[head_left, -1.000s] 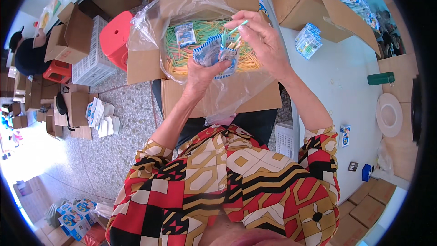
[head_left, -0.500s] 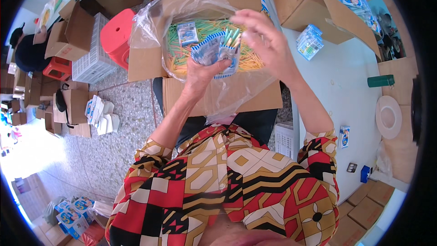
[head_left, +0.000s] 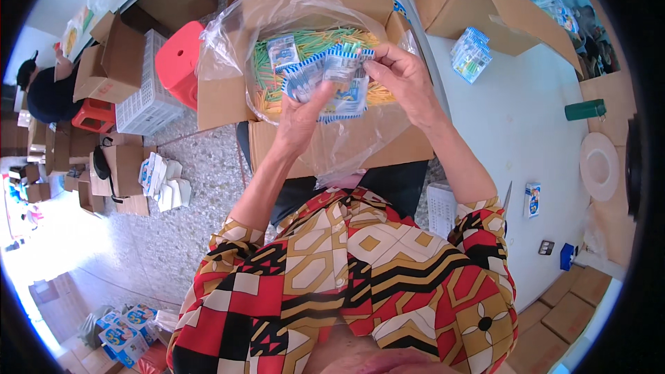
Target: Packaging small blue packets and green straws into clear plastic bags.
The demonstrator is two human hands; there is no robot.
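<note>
The left hand [head_left: 299, 119] grasps a fanned stack of blue-and-white packets [head_left: 325, 82], held over the plastic-lined cardboard box [head_left: 228, 100] of green and yellow sticks [head_left: 315, 41]. The right hand [head_left: 405, 83] pinches the fan's top right edge. With so many packets spread in one loose grip, some could slip into the box.

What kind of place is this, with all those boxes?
Probably a small packing workshop. The left hand and right hand hold blue-and-white packets over a bag-lined cardboard box of green and yellow sticks. More cartons sit on the floor.
</note>
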